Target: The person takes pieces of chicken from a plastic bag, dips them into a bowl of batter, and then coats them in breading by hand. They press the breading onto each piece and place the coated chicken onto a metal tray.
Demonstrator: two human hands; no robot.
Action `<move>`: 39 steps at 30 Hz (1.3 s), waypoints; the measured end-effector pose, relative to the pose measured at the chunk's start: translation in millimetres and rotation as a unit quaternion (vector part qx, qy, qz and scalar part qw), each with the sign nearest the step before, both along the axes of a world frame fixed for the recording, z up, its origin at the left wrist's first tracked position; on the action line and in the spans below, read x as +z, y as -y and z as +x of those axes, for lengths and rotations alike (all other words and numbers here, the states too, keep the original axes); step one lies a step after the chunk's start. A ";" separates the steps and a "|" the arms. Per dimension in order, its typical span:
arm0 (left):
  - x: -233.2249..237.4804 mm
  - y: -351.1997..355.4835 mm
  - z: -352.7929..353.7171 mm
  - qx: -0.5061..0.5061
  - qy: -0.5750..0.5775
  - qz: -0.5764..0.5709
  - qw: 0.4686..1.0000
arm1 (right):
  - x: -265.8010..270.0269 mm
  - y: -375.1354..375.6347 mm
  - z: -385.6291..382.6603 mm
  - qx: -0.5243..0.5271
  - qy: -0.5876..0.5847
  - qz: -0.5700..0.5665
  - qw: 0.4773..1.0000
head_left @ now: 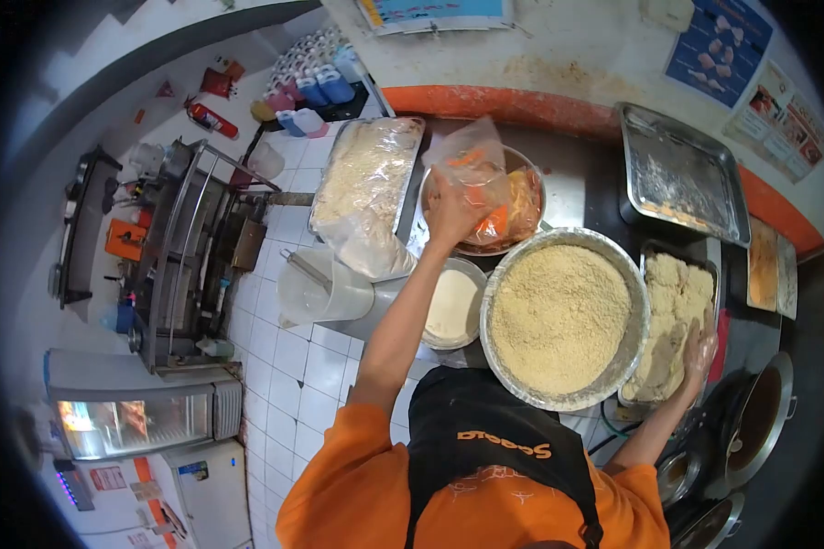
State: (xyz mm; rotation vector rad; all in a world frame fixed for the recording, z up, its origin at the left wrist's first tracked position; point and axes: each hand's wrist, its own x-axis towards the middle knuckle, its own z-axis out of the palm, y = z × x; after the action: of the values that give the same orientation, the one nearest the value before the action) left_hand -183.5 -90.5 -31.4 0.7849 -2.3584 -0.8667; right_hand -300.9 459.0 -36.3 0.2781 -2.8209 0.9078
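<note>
My left hand is closed on a clear plastic bag with orange print, above a round bowl. Reddish, wet-looking food shows in the bowl, partly covered by the bag. Over at the right, my right hand rests at the edge of a tray of breaded pieces, fingers stretched out along it. Between my arms stands a large metal basin holding pale yellow crumbs. A smaller container of cream-coloured batter or powder sits beside my left forearm.
A plastic-covered tray of crumbs lies at the back left, near a clear pitcher. An empty-looking deep metal pan stands against the wall. Large pans are at the lower right. A metal rack stands across the tiled floor.
</note>
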 end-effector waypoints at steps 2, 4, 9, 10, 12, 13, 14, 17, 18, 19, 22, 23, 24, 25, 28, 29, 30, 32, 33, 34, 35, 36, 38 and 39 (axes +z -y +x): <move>-15.5 2.0 -6.1 0.064 0.042 -0.014 0.997 | 13.6 -2.0 18.6 -0.009 0.025 -0.012 1.000; -9.6 7.9 0.8 0.041 -0.010 0.001 0.999 | 18.8 -4.7 34.8 -0.025 0.051 -0.022 0.998; 66.5 2.8 51.7 0.044 -0.132 0.080 0.987 | 43.7 13.4 63.9 -0.006 0.066 -0.088 0.994; 92.4 0.8 66.4 0.037 -0.186 0.088 0.978 | 47.0 20.8 62.9 0.012 0.065 -0.083 0.994; 132.1 7.9 100.7 0.066 -0.241 0.088 0.964 | 48.5 36.5 58.3 0.044 0.083 -0.081 0.992; 147.1 15.8 118.4 0.068 -0.272 0.088 0.956 | 47.7 44.4 52.9 0.076 0.086 -0.075 0.991; 160.5 24.9 137.4 0.070 -0.302 0.086 0.947 | 46.1 51.3 47.7 0.096 0.095 -0.087 0.987; 199.3 65.0 201.6 0.097 -0.339 0.068 0.933 | 53.6 93.4 37.8 0.165 0.110 -0.085 0.977; 208.2 80.0 221.6 0.117 -0.350 0.056 0.928 | 58.4 108.3 37.7 0.181 0.112 -0.077 0.974; 212.4 97.1 242.5 0.136 -0.353 0.047 0.925 | 58.5 118.2 33.8 0.186 0.121 -0.056 0.974; 209.7 152.7 297.9 0.182 -0.340 -0.005 0.923 | 59.4 147.9 24.7 0.222 0.137 -0.059 0.964; 201.0 171.9 311.7 0.194 -0.342 -0.010 0.919 | 60.4 158.0 23.1 0.229 0.144 -0.059 0.961; 191.1 190.9 324.2 0.203 -0.339 -0.010 0.918 | 62.1 168.2 23.9 0.219 0.155 -0.073 0.961; 178.9 209.6 335.1 0.210 -0.336 -0.008 0.918 | 63.3 181.4 30.8 0.198 0.176 -0.128 0.956; 126.6 266.4 349.4 0.286 -0.282 -0.022 0.916 | 56.9 182.3 21.3 0.208 0.189 -0.109 0.953; 107.5 284.7 348.1 0.288 -0.284 -0.020 0.914 | 48.0 171.6 11.1 0.222 0.180 -0.108 0.952; 87.5 302.0 343.4 0.322 -0.251 -0.026 0.912 | 44.6 171.1 6.0 0.233 0.172 -0.104 0.951; 46.7 336.4 333.3 0.350 -0.176 -0.035 0.920 | 72.2 201.7 31.5 0.232 0.190 -0.082 0.951; 22.2 352.9 326.9 0.349 -0.176 -0.028 0.920 | 93.6 222.2 53.5 0.229 0.210 -0.069 0.948; -5.3 368.2 318.8 0.358 -0.110 -0.019 0.927 | 113.8 240.6 73.1 0.230 0.233 -0.027 0.945; -31.2 383.9 309.6 0.364 -0.044 -0.012 0.930 | 120.6 249.2 80.6 0.223 0.224 0.006 0.949; -55.6 397.6 300.1 0.358 0.018 0.022 0.933 | 123.5 251.6 83.5 0.217 0.210 0.036 0.953; -99.1 407.3 284.4 0.366 0.111 0.034 0.923 | 129.5 253.3 88.1 0.201 0.187 0.086 0.958; -122.3 410.8 278.8 0.373 0.203 0.041 0.904 | 131.0 255.7 90.0 0.194 0.175 0.108 0.959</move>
State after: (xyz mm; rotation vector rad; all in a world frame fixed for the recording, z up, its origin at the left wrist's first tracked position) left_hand 95.3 -501.2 -153.7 1.8849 -2.0438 -0.4892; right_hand -210.9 203.3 94.8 0.7975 -3.2682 0.7766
